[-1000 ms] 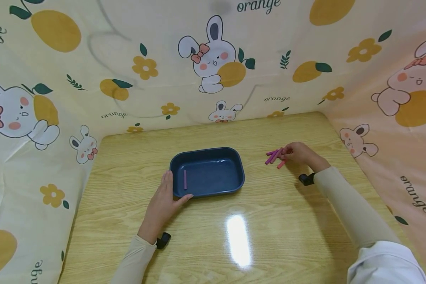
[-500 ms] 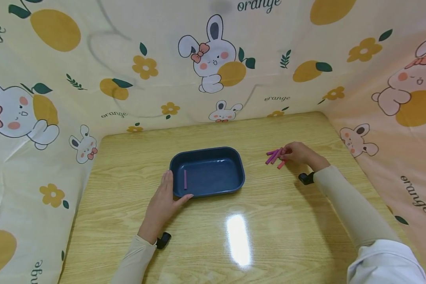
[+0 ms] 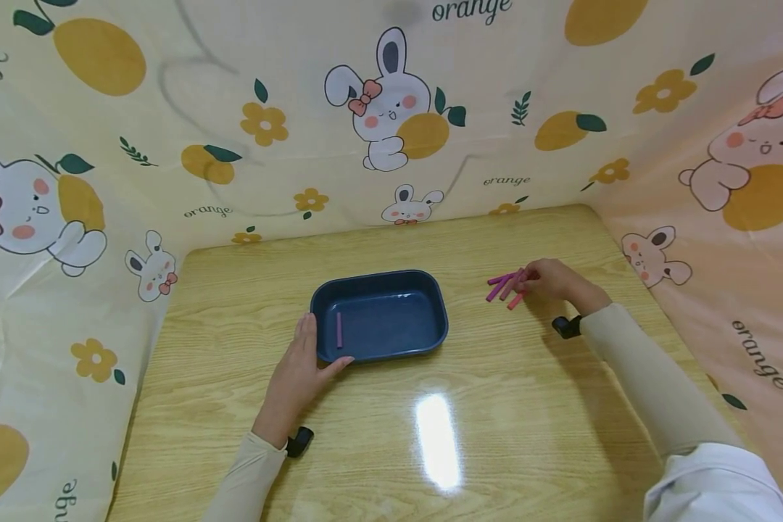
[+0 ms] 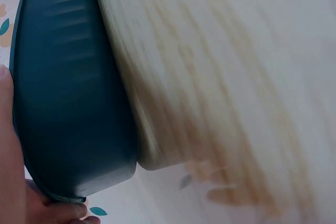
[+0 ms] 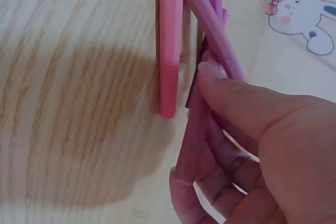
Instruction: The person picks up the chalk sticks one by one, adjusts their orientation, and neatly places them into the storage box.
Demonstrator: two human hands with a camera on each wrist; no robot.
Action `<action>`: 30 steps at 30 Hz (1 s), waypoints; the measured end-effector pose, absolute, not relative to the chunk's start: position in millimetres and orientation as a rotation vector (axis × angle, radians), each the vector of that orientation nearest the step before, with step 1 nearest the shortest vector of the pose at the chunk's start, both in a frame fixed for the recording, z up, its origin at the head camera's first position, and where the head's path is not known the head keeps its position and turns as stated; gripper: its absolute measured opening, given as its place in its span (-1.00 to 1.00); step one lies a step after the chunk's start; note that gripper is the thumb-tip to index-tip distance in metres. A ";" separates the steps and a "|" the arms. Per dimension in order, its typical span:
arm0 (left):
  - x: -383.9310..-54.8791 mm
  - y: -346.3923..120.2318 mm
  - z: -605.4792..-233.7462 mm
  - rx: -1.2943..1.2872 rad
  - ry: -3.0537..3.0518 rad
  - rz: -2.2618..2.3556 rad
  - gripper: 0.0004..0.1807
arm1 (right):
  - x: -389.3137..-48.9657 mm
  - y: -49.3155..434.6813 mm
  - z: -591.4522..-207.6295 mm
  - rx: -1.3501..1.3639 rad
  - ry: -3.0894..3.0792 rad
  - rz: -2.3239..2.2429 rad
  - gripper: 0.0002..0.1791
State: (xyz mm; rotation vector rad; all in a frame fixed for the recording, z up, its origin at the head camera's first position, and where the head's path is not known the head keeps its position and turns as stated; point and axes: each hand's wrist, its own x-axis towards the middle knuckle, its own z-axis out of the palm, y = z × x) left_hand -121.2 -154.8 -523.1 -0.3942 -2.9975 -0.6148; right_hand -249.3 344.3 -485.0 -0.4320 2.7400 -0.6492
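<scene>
Right hand (image 3: pixel 551 280) has edged slightly toward the surface's (image 3: pixel 528 435) right edge, pinching a stick (image 5: pixel 195 135) by other sticks (image 3: pixel 495 291), toward the far right corner. Left hand (image 3: pixel 298 370), fingers straight, touches the tray's (image 3: pixel 391 356) near left corner.

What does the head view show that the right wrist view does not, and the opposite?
Only the head view: the tray with the left hand at its rim, and the stick inside.
Only the right wrist view, clearly: the thumb on the held stick, and the facets of the pink stick.
Both: the right hand, the pink stick itself, the table and the cloth.
</scene>
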 end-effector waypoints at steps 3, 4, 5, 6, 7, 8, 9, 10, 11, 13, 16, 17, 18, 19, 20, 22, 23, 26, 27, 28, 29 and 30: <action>-121.0 -154.7 -523.0 -0.397 -2.995 -0.617 0.19 | -247.8 344.6 -481.0 -0.417 2.734 -0.624 -0.80; -121.0 -154.6 -523.0 -0.397 -2.994 -0.613 0.19 | -246.9 344.1 -479.4 -0.405 2.740 -0.609 -0.79; -121.0 -154.6 -522.9 -0.399 -2.993 -0.611 0.19 | -246.1 343.7 -477.6 -0.398 2.746 -0.597 -0.78; -121.0 -154.7 -523.0 -0.401 -2.992 -0.609 0.19 | -245.3 343.3 -475.7 -0.396 2.755 -0.581 -0.78; -120.9 -154.7 -522.9 -0.400 -2.991 -0.609 0.19 | -244.6 343.0 -473.9 -0.396 2.766 -0.563 -0.77; -120.9 -154.8 -522.9 -0.400 -2.989 -0.610 0.19 | -243.8 342.7 -471.9 -0.395 2.774 -0.549 -0.77; -120.7 -154.8 -522.8 -0.400 -2.989 -0.610 0.19 | -243.1 342.8 -470.0 -0.393 2.785 -0.533 -0.77; -120.7 -154.9 -522.7 -0.401 -2.988 -0.608 0.19 | -242.5 343.0 -468.1 -0.387 2.796 -0.518 -0.78; -120.6 -154.9 -522.6 -0.403 -2.988 -0.609 0.18 | -242.1 343.9 -466.5 -0.385 2.803 -0.506 -0.78; -120.6 -154.8 -522.5 -0.404 -2.981 -0.611 0.18 | -240.8 345.1 -462.7 -0.370 2.817 -0.489 -0.77; -120.7 -154.9 -522.7 -0.406 -2.976 -0.602 0.18 | -239.4 347.6 -457.6 -0.315 2.824 -0.504 -0.76; -120.8 -154.9 -522.6 -0.407 -2.972 -0.607 0.18 | -239.2 348.7 -456.3 -0.305 2.824 -0.521 -0.75; -120.8 -155.0 -522.7 -0.405 -2.973 -0.606 0.18 | -239.1 349.5 -455.0 -0.290 2.824 -0.542 -0.74; -120.9 -155.1 -522.8 -0.404 -2.974 -0.603 0.18 | -239.1 350.5 -453.8 -0.281 2.825 -0.566 -0.73; -120.9 -155.1 -522.8 -0.403 -2.975 -0.602 0.18 | -239.3 351.3 -452.8 -0.274 2.827 -0.589 -0.73; -121.0 -155.1 -522.8 -0.402 -2.978 -0.597 0.18 | -239.2 352.9 -450.9 -0.266 2.831 -0.649 -0.70; -121.1 -155.1 -522.7 -0.403 -2.977 -0.597 0.18 | -239.1 353.2 -450.2 -0.264 2.833 -0.676 -0.69; -120.9 -154.9 -522.5 -0.406 -2.971 -0.589 0.18 | -238.0 353.1 -448.5 -0.234 2.829 -0.771 -0.63; -120.9 -154.8 -522.4 -0.408 -2.969 -0.587 0.18 | -237.7 352.9 -448.6 -0.218 2.809 -0.823 -0.61; -120.8 -154.7 -522.4 -0.409 -2.966 -0.586 0.18 | -237.1 352.2 -448.4 -0.203 2.784 -0.883 -0.59; -120.7 -154.6 -522.4 -0.410 -2.964 -0.584 0.18 | -236.7 351.5 -448.6 -0.186 2.756 -0.947 -0.57; -120.6 -154.4 -522.4 -0.411 -2.961 -0.582 0.18 | -236.4 350.9 -449.1 -0.171 2.725 -1.012 -0.56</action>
